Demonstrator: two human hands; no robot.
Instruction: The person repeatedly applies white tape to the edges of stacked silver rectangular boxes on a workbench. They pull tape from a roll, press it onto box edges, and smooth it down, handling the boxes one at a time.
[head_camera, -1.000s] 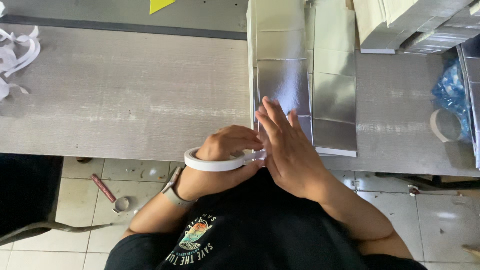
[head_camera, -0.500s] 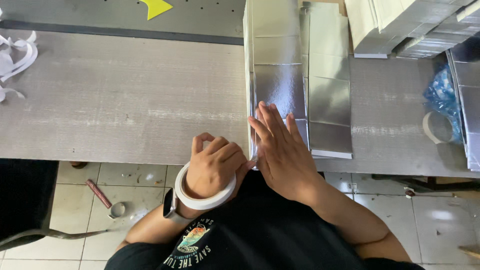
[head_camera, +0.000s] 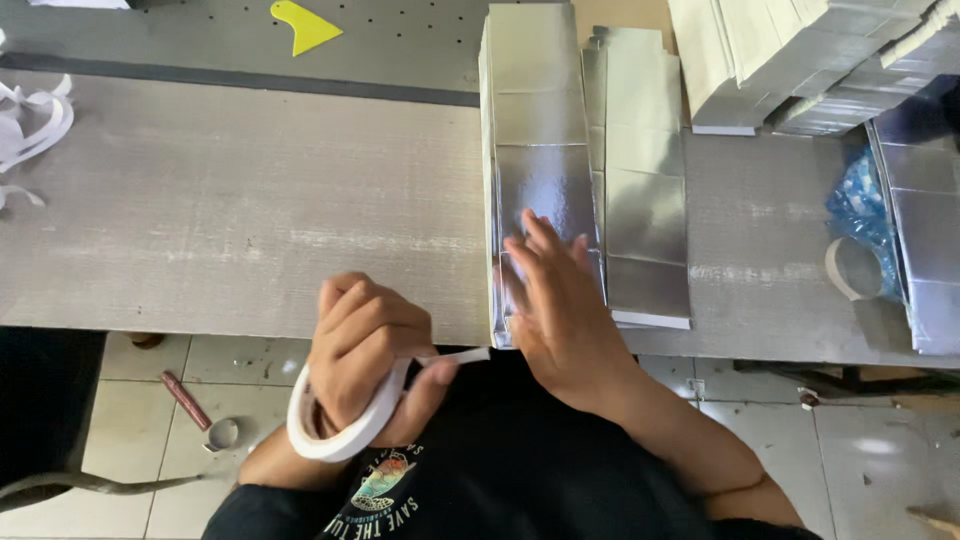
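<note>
My left hand (head_camera: 365, 345) grips a roll of white tape (head_camera: 340, 425) just off the table's near edge, below the table top. A short strip of tape (head_camera: 455, 357) runs from the roll to the near end of a long silver foil sheet (head_camera: 535, 150). My right hand (head_camera: 560, 295) lies flat on that near end with fingers spread, pressing it onto the grey table (head_camera: 220, 210). A second stack of silver sheets (head_camera: 645, 180) lies right beside it.
Piles of folded silver-white pieces (head_camera: 780, 60) sit at the back right, with a blue plastic bag (head_camera: 860, 205) and another tape roll (head_camera: 850, 270) on the right. White tape scraps (head_camera: 30, 125) lie at the far left, a yellow scraper (head_camera: 305, 25) at the back.
My left hand has pulled the tape roll leftward and down, away from the sheet, drawing out a strip. My right hand stays pressed on the sheet's near end.
</note>
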